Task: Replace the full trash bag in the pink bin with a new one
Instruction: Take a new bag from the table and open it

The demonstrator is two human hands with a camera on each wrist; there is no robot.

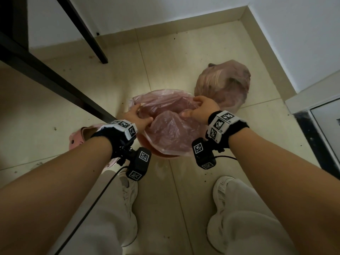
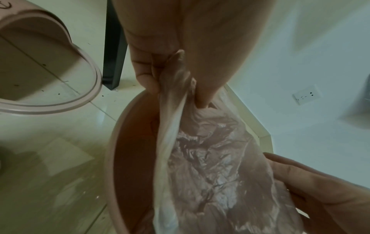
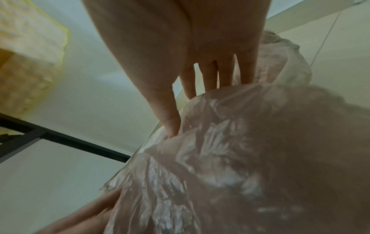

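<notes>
Holding new bag (image 1: 171, 129) in pink bin (image 2: 128, 142) | both hands | full bag (image 1: 223, 85) beside

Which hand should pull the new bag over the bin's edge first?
Probably left. The left hand already pinches the new bag right above the pink bin rim; the right hand holds its far side.

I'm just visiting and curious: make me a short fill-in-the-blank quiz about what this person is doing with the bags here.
1. Both hands hold the new bag over the pink ____.
2. The left hand ____ a bunch of the bag's edge.
3. The full bag sits on the ____, beyond the right hand.
4. The full bag's top is tied ____.

Missing words: bin; pinches; floor; shut
</notes>
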